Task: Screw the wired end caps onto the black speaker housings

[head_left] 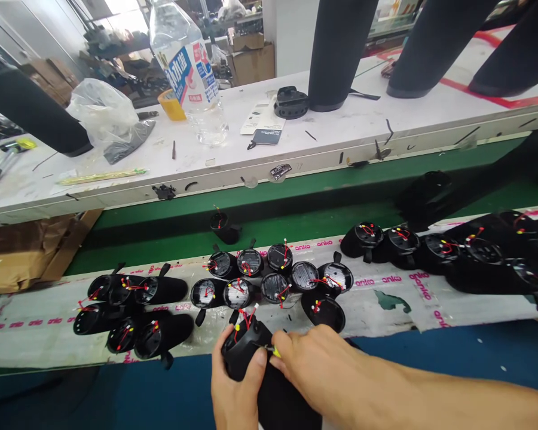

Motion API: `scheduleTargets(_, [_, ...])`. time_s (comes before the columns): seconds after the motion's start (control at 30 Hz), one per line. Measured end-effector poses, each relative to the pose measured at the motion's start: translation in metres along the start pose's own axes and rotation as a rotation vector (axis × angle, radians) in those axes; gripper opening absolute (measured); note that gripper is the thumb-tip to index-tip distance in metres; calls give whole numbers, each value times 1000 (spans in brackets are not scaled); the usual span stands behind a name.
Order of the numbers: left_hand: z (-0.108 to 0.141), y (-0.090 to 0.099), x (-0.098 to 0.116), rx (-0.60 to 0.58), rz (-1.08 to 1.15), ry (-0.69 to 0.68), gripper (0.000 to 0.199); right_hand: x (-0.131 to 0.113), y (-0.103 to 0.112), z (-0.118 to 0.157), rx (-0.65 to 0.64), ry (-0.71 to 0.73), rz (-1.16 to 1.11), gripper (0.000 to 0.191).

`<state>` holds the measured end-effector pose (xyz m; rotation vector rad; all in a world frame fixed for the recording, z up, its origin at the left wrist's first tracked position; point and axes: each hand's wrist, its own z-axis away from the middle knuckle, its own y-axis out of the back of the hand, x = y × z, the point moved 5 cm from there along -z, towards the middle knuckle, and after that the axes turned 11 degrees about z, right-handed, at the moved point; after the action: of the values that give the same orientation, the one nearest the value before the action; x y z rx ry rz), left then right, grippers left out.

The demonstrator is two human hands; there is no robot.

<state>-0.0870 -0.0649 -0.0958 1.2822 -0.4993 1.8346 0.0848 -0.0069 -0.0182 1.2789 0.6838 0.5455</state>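
My left hand (237,388) is wrapped around the upper end of a black fabric-covered cylinder (289,397), thumb on its near side. Red wires (250,319) with small white and yellow connectors stick out of the cylinder's open end. In my right hand (316,364), a small tool with a yellow-green handle (276,352) is pinched, its thin tip at the cylinder's rim. Most of the handle is hidden by my fingers. Just beyond my hands, another black cylinder (329,313) lies tilted with wires showing.
Several wired black cylinders stand or lie along a plastic-covered bench (372,310), in groups left, middle and right. Behind it, a white table (233,158) bears a water bottle (190,77), yellow tape (171,104), a plastic bag (103,110) and tall black cylinders (341,54).
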Motion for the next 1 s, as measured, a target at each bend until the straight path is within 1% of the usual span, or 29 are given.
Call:
scheduleTargets(0.07, [-2,-2,-8,-42,123,117,90,11,5,5,50,-117,-102,11])
scheduleTargets(0.13, [-1,-4,-11,-73,214,183,99,22,9,11,97,-176,-168,9])
scheduleTargets(0.2, [0,-6,-10,-112,296,205,101,28,8,14,86,-161,-196,13])
scheduleTargets(0.23, [1,-9,-8,-144,348,213,99,30,7,15,62,-137,-212,15])
scheduleTargets(0.3, [4,-15,-4,-233,456,238,91,32,5,13,22,-91,-246,16])
scheduleTargets(0.37, [6,-22,-1,-317,518,271,89,34,5,9,7,-56,-234,12])
scheduleTargets(0.43, [7,-29,2,-376,520,287,94,37,6,5,26,-23,-140,9])
scheduleTargets(0.5, [6,-37,7,-416,492,272,99,42,10,2,66,22,-25,11])
scheduleTargets(0.63, [3,-50,18,-494,385,194,91,54,16,1,123,104,126,16])
scheduleTargets(0.8, [4,-54,27,-550,308,162,84,62,17,4,111,162,225,16])
scheduleTargets(0.93, [6,-56,27,-575,281,153,88,64,17,6,111,229,259,12])
scheduleTargets(1.0, [6,-57,27,-573,265,135,90,65,17,6,115,245,256,13])
